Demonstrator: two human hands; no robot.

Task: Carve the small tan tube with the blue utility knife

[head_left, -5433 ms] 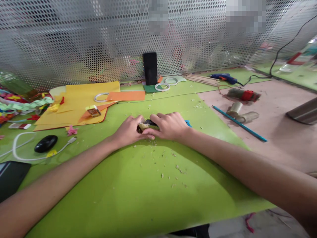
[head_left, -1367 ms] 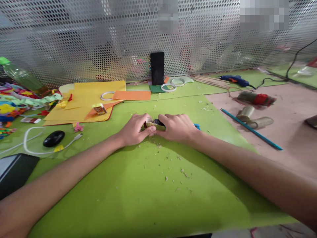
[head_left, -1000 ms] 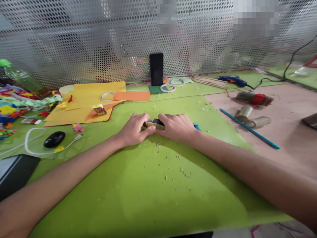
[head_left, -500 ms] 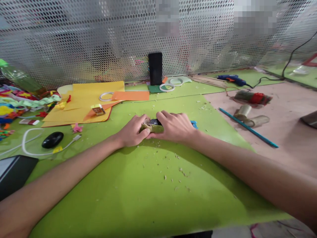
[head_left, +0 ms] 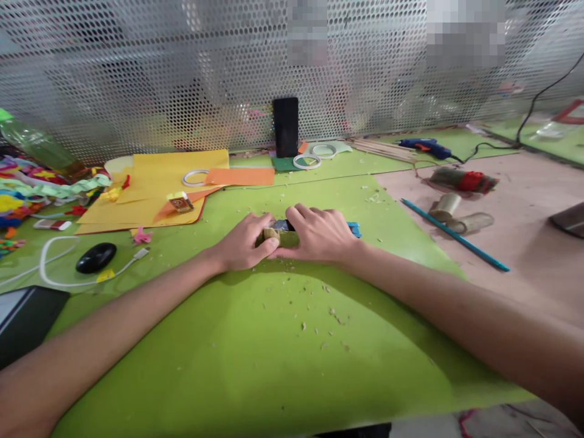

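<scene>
My left hand (head_left: 244, 243) is closed round one end of a short olive-green piece of bamboo (head_left: 287, 238), its thumb pressed along the near side. Over the other end lies my right hand (head_left: 322, 234), fingers curled round what looks like a utility knife; its blue end (head_left: 354, 229) sticks out on the right. A grey blade-like part (head_left: 280, 225) shows between the hands, against the bamboo. The palms hide most of both things. Small pale shavings (head_left: 332, 312) are scattered on the green table (head_left: 228, 365) in front of the hands.
A black phone (head_left: 286, 128) leans on the perforated metal screen behind. On the right lie a blue glue gun (head_left: 425, 148), a teal pencil-like stick (head_left: 456, 236) and cut bamboo tubes (head_left: 472, 222). Yellow paper (head_left: 159, 182), a black mouse (head_left: 96, 258) and a white cable (head_left: 43, 261) are on the left.
The bamboo piece has turned slightly in my hands, so its left end shows more. Both hands stay in nearly the same place, still closed.
</scene>
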